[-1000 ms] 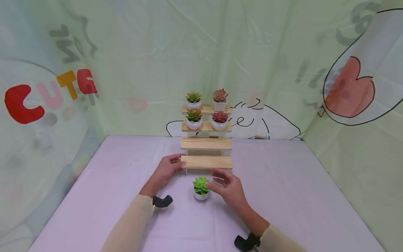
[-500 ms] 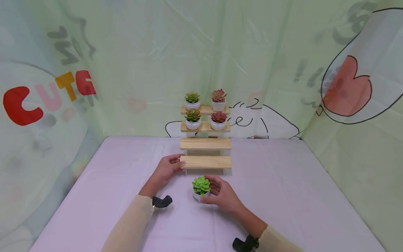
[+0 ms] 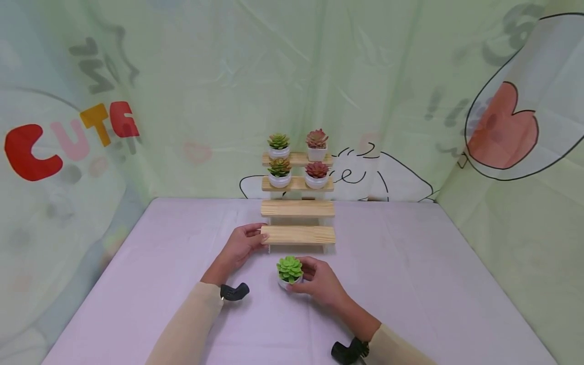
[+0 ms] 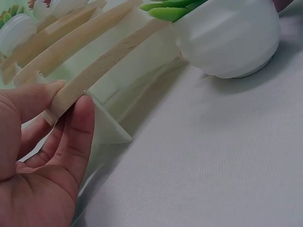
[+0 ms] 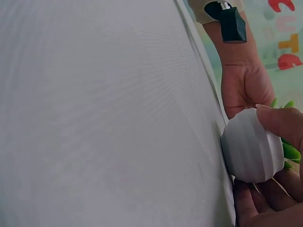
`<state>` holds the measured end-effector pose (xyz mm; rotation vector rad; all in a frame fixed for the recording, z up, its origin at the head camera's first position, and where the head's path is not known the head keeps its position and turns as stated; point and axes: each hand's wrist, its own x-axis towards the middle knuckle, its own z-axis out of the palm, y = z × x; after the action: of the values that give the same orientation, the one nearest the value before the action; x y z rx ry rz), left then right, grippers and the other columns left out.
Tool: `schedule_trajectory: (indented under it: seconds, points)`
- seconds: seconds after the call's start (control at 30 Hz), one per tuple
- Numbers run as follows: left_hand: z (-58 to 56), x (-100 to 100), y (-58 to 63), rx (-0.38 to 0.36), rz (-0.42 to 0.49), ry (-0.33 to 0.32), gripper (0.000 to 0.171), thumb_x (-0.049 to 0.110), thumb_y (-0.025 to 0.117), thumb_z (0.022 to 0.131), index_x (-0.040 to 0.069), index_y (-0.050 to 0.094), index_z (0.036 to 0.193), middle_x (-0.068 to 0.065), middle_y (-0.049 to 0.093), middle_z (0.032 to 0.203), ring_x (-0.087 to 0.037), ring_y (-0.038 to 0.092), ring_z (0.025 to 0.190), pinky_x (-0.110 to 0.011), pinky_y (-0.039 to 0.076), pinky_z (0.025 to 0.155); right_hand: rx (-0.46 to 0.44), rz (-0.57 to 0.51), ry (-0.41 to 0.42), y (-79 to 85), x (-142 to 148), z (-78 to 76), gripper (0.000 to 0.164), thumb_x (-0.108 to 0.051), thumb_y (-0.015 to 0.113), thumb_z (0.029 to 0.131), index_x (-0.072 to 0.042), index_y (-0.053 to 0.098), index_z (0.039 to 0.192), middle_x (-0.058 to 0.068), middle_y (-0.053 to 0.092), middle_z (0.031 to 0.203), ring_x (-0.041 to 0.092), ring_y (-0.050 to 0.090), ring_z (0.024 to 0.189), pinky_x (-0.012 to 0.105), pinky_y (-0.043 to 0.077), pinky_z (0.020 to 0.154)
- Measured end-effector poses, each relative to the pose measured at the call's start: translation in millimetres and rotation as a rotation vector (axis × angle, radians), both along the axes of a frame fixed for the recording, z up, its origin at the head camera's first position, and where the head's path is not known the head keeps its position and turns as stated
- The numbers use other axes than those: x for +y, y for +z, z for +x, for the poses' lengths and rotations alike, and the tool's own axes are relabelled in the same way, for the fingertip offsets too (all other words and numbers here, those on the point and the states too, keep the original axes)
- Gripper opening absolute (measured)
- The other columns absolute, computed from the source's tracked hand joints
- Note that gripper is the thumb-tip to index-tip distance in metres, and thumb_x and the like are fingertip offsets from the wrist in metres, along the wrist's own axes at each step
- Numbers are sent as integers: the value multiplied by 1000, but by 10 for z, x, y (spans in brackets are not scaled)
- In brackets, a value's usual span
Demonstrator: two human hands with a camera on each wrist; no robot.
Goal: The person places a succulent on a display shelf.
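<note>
A small bright green potted succulent [image 3: 289, 268] stands on the cloth in front of a stepped wooden plant stand [image 3: 298, 234]. Around the right side of its white ribbed pot [image 5: 251, 146] my right hand [image 3: 323, 285] curls, thumb in front and fingers behind. The pot's base is close to the cloth, its shadow beneath it in the left wrist view. My left hand [image 3: 240, 247] pinches the left end of the stand's lowest board [image 4: 102, 68], thumb on top and fingers under it.
Two green succulents [image 3: 279, 172] and two reddish ones [image 3: 317, 175] in white pots occupy the upper two boards. The second-lowest board [image 3: 297, 208] is bare. A printed curtain [image 3: 205, 101] hangs behind the pale cloth-covered table [image 3: 410, 284].
My right hand has come down and left from near the lowest board and closed around the succulent's pot, which has shifted slightly left. My left hand stays on the board.
</note>
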<state>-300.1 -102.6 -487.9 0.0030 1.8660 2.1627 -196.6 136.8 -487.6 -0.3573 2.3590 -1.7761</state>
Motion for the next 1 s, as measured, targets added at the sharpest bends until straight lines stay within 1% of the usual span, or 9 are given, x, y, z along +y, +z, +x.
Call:
schedule_trajectory:
  seconds: [0.1, 0.23, 0.43, 0.63, 0.77, 0.9, 1.0]
  points:
    - [-12, -5, -14, 2, 2, 0, 51, 0, 68, 95, -4, 53, 144, -14, 67, 114, -16, 69, 93, -28, 64, 79, 8, -2, -13, 0, -13, -13, 61, -7, 90, 76, 3, 64, 130, 20, 69, 125, 27, 71, 114, 29, 59, 97]
    - [-18, -8, -31, 2, 8, 4, 50, -1, 68, 95, -4, 54, 143, -15, 67, 114, -16, 69, 93, -27, 64, 79, 6, -30, -26, 28, -31, -48, 60, -7, 90, 76, 0, 65, 130, 19, 71, 125, 26, 72, 111, 28, 61, 94]
    - [-26, -11, -44, 7, 1, 3, 50, 1, 69, 95, -4, 54, 143, -17, 67, 116, -17, 70, 93, -27, 64, 78, 17, -23, -54, 122, -48, -138, 61, -13, 91, 76, -4, 66, 131, 14, 70, 127, 22, 71, 112, 27, 60, 95]
    - [-29, -8, -42, 8, 5, -11, 50, 1, 69, 95, -3, 54, 143, -16, 67, 116, -16, 69, 93, -27, 64, 79, -1, -67, -72, 247, -78, -232, 61, -10, 90, 77, -7, 66, 133, 12, 69, 130, 22, 70, 114, 28, 59, 97]
    - [-36, -12, -53, 11, 13, -11, 48, 1, 68, 96, -4, 55, 142, -15, 68, 115, -16, 69, 93, -26, 64, 78, -13, -80, -103, 329, -111, -289, 60, -10, 90, 77, -9, 67, 133, 11, 70, 129, 20, 72, 109, 28, 61, 93]
    - [-39, -15, -59, 14, 9, -16, 48, 1, 67, 97, -3, 55, 143, -13, 68, 115, -15, 69, 94, -25, 63, 79, -3, -101, -121, 385, -145, -362, 60, -8, 89, 77, -8, 67, 133, 13, 71, 128, 21, 73, 107, 29, 62, 89]
    - [-36, -17, -60, 14, 3, -16, 48, 1, 67, 97, -3, 54, 143, -13, 68, 116, -15, 69, 94, -26, 63, 80, 5, -116, -131, 418, -162, -435, 60, -10, 90, 78, -7, 66, 133, 15, 70, 129, 22, 72, 110, 29, 62, 91]
